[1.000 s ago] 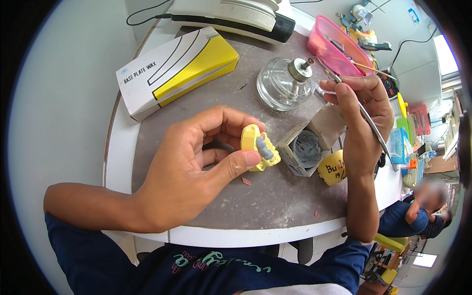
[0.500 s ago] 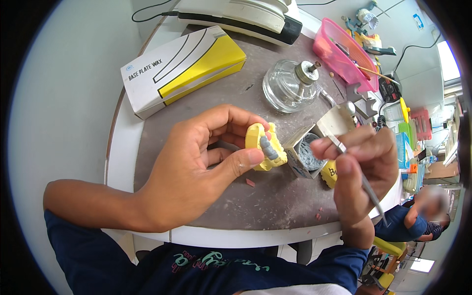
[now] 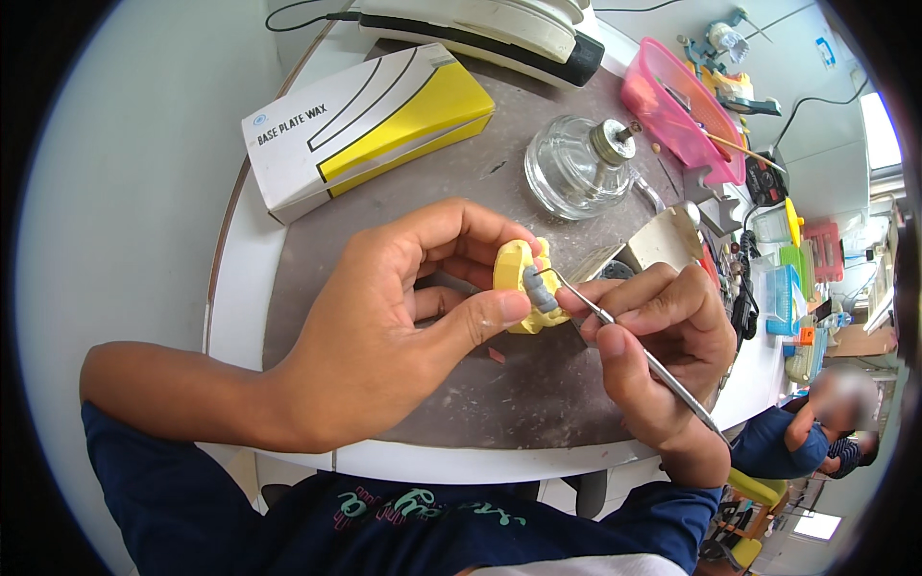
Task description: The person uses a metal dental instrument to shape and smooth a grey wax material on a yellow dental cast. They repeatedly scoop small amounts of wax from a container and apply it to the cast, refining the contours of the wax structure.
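Observation:
Between the thumb and fingers of my left hand (image 3: 394,322) is a yellow dental model (image 3: 512,272), held above the table. Grey wax (image 3: 540,290) covers several of its teeth. My right hand (image 3: 663,346) is closed around a thin metal wax carver (image 3: 658,370), gripped like a pen. The carver's bent tip is at the upper end of the grey wax; whether it touches cannot be made out. Behind the right fingers, a small box with grey wax (image 3: 615,272) is mostly hidden.
A glass spirit lamp (image 3: 579,173) stands beyond my hands. At the back left lies a white and yellow carton (image 3: 370,134). A pink basket of tools (image 3: 677,115) sits at the far right, and a pale appliance (image 3: 480,34) at the back. Another person (image 3: 802,422) is at the right.
My right hand has moved left with the carver, bringing its tip to the grey wax and covering much of the small box. My left hand still holds the model.

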`<state>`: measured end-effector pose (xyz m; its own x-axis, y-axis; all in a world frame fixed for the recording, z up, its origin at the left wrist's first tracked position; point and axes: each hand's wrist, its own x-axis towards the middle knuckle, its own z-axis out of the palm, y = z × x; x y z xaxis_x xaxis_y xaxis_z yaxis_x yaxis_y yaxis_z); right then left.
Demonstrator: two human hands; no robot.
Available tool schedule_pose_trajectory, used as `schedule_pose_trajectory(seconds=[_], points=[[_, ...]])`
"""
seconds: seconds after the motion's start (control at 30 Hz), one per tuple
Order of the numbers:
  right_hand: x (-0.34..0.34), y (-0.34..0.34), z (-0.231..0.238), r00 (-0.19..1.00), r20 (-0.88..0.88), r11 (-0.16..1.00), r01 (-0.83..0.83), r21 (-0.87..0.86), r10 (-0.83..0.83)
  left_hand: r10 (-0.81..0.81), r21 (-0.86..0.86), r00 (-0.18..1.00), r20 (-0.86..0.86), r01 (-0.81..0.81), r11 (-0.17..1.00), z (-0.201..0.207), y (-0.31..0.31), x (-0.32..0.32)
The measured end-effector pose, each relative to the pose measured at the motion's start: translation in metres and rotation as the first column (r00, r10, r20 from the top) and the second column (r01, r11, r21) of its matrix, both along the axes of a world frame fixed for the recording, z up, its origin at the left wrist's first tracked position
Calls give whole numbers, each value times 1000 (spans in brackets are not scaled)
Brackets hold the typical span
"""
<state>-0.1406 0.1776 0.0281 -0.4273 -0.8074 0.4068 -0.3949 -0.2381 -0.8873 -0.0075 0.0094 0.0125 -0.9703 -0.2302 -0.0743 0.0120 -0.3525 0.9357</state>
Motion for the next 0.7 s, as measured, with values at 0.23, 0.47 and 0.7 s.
schedule_pose_trajectory(seconds=[0.23,0.47,0.7], points=[[0,1,0,1000,-3,1000,-8,11,8,-2,-9,1000,1,2,1000,0,0,-1],[-1,1,-1,1000,15,1000,3,6,-3,-1,-17,1000,-3,1,1000,-1,0,-1],[-1,0,-1,1000,3,1000,25,5,-25,-14,-33,1000,-4,14,999,0,-1,-2]])
